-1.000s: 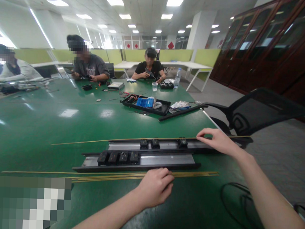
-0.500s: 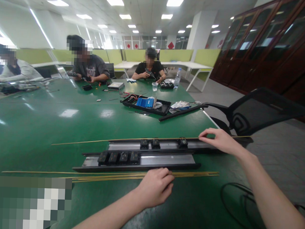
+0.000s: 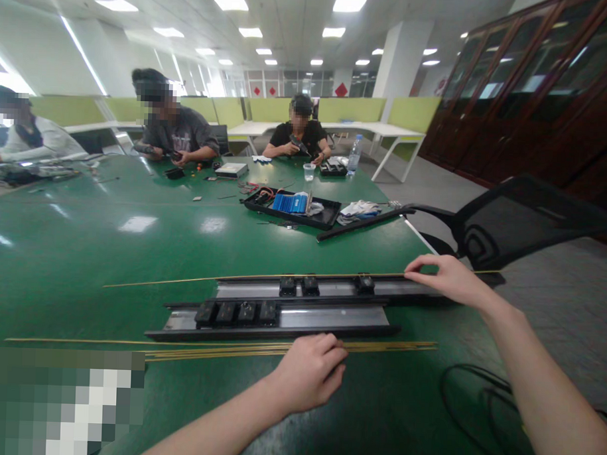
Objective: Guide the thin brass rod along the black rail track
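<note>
My right hand (image 3: 446,277) pinches a long thin brass-coloured rod (image 3: 162,282) between thumb and fingertips. That rod lies along the back edge of the far dark metal channel (image 3: 334,288), sticking out past its left end. Small black blocks (image 3: 310,285) sit inside this channel. In front is a shorter channel (image 3: 330,318) with several similar blocks (image 3: 225,313) side by side at its left. My left hand (image 3: 311,374) rests with curled fingers over a loose bundle of brass-coloured rods (image 3: 219,353) on the table; whether it grips any is hidden.
On the green table (image 3: 173,243) stand a black tray (image 3: 324,215) with blue pieces, white gloves (image 3: 358,211), a dark bar (image 3: 353,226), a cup (image 3: 309,172) and a bottle (image 3: 354,155). A mesh chair (image 3: 523,208) and black cables (image 3: 469,406) are at right. Three people sit across.
My right hand has slid a little to the right along the far rod. The rod itself, my left hand and the channels look the same.
</note>
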Demonstrator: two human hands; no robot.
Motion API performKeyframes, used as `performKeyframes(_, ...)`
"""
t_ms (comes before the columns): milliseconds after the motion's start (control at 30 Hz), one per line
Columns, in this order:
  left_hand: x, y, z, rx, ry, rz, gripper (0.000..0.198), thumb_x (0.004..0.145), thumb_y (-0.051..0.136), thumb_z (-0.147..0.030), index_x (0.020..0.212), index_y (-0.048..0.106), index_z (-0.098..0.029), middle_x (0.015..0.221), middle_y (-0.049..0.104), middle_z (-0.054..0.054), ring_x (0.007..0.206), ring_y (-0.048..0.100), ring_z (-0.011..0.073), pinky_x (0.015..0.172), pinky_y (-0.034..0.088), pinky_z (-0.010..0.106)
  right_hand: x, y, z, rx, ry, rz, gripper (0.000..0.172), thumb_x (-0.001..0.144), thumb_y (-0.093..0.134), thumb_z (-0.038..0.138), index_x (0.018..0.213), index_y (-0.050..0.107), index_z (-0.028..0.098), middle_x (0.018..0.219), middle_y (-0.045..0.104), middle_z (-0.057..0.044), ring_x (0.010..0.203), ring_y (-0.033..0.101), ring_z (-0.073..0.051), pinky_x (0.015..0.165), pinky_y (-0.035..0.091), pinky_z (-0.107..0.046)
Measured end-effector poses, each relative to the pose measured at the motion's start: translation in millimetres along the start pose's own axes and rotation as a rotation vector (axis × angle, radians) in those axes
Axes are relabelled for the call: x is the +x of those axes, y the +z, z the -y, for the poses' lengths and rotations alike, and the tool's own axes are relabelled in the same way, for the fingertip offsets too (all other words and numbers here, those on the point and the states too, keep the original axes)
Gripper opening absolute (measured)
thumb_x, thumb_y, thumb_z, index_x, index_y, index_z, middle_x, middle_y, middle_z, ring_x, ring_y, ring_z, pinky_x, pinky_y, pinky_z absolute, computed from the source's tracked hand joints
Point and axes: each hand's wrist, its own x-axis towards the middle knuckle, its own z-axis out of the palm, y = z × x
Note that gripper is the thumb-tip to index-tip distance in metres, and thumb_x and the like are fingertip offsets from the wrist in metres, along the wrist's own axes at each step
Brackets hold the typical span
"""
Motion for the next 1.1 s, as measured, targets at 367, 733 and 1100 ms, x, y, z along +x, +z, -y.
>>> performKeyframes(367, -0.1, 0.4, -0.3, 0.004, 0.001, -0.009, 0.022, 0.094, 0.052, -0.021, 0.112, 0.064, -0.019, 0.103, 0.066, 0.009, 0.092, 0.067, 0.0218, 0.08, 0.058, 0.034, -2.7, -4.5, -7.6, 0.017, 0.05, 0.019, 0.03, 0.079, 0.068, 0.053, 0.084, 0.077, 0.025, 0.094, 0.077, -0.005, 0.089, 0.07, -0.025, 0.088, 0.053, -0.039)
performKeyframes(733, -0.2, -1.1, -0.4, 0.005, 0.01, -0.02, 0.022, 0.093, 0.051, -0.02, 0.111, 0.064, -0.018, 0.103, 0.066, 0.009, 0.09, 0.068, 0.0216, 0.079, 0.058, 0.033, -6.1, -9.9, -7.4, 0.058, 0.12, 0.035, 0.033, 0.079, 0.069, 0.051, 0.086, 0.077, 0.02, 0.098, 0.076, -0.008, 0.093, 0.068, -0.026, 0.092, 0.048, -0.037)
performKeyframes(1100, 1.1, -3.1, -0.4, 0.019, 0.013, -0.008, 0.02, 0.094, 0.052, -0.021, 0.109, 0.064, -0.017, 0.103, 0.067, 0.008, 0.088, 0.067, 0.0215, 0.077, 0.058, 0.033, -7.0, -15.5, -29.8, 0.062, 0.178, 0.052, 0.04, 0.074, 0.07, 0.058, 0.088, 0.077, 0.02, 0.099, 0.076, -0.006, 0.097, 0.067, -0.028, 0.094, 0.046, -0.039)
